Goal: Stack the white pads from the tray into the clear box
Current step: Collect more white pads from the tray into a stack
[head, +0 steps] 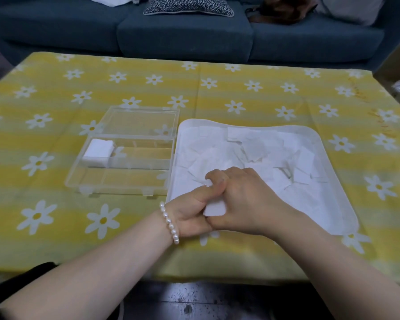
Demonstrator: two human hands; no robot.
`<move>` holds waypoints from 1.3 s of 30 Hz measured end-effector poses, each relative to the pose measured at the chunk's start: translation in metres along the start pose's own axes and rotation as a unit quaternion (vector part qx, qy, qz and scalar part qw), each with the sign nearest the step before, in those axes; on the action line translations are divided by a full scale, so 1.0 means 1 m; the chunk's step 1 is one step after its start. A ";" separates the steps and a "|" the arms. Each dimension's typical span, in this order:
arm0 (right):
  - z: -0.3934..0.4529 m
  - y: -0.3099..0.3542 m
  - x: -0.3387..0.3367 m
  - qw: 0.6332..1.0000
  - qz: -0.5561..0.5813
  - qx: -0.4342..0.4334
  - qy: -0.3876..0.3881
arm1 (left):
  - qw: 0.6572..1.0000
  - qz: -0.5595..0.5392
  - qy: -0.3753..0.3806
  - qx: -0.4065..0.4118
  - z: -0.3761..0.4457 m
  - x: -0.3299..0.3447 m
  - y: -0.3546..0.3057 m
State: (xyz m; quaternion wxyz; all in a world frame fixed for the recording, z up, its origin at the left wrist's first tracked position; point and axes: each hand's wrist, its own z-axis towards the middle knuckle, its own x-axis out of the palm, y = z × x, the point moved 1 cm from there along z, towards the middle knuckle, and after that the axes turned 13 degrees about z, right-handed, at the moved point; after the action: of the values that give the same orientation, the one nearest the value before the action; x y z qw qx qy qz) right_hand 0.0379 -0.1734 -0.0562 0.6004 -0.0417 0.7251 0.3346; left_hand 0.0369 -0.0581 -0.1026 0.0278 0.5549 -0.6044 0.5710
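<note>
A white tray on the yellow flowered tablecloth holds several loose white pads. Left of it stands the clear box with its lid open flat behind it; a small stack of white pads fills its back left compartment. Over the tray's near left corner my left hand and my right hand meet, both gripping a small bunch of white pads between them. Most of that bunch is hidden by my fingers.
The table's near edge runs just below my forearms. A dark blue sofa with a patterned cushion stands behind the table. A pearl bracelet circles my left wrist.
</note>
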 end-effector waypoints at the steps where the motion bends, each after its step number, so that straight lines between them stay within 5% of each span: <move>1: 0.000 0.000 -0.001 1.000 0.014 0.001 0.000 | 1.000 -0.004 0.003 0.000 0.000 -0.001 0.000; 4: -0.003 -0.002 -0.013 0.987 0.148 0.045 0.041 | 1.000 -0.005 0.015 0.001 -0.001 0.000 -0.002; 6: -0.005 -0.006 -0.030 0.937 0.328 0.103 0.053 | 0.999 -0.010 0.029 -0.008 -0.002 0.001 -0.004; 11: -0.003 -0.036 -0.047 0.861 0.453 0.204 -0.109 | 0.999 -0.017 0.029 -0.021 -0.003 0.003 -0.007; 18: 0.001 -0.026 -0.029 0.854 0.474 0.213 0.026 | 1.000 0.001 -0.018 -0.025 -0.003 0.010 -0.008; 27: 0.006 -0.030 -0.026 0.863 0.451 0.228 -0.026 | 0.998 0.021 -0.048 -0.046 -0.008 0.008 -0.014; 33: 0.007 -0.042 -0.031 0.851 0.452 0.265 -0.037 | 0.967 0.163 -0.196 -0.006 -0.004 0.010 -0.014; 37: 0.020 -0.047 -0.020 0.843 0.466 0.208 -0.171 | 0.943 0.157 -0.294 0.027 -0.009 0.005 -0.029; 39: 0.030 -0.057 -0.013 0.878 0.365 0.197 -0.239 | 0.931 0.120 -0.339 0.066 -0.015 -0.005 -0.047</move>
State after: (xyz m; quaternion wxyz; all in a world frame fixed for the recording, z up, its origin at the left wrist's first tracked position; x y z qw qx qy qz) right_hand 0.0935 -0.2056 -0.0710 0.5867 0.4258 0.5744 0.3803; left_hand 0.0627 -0.0315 -0.0697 -0.2840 0.6395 -0.6008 0.3865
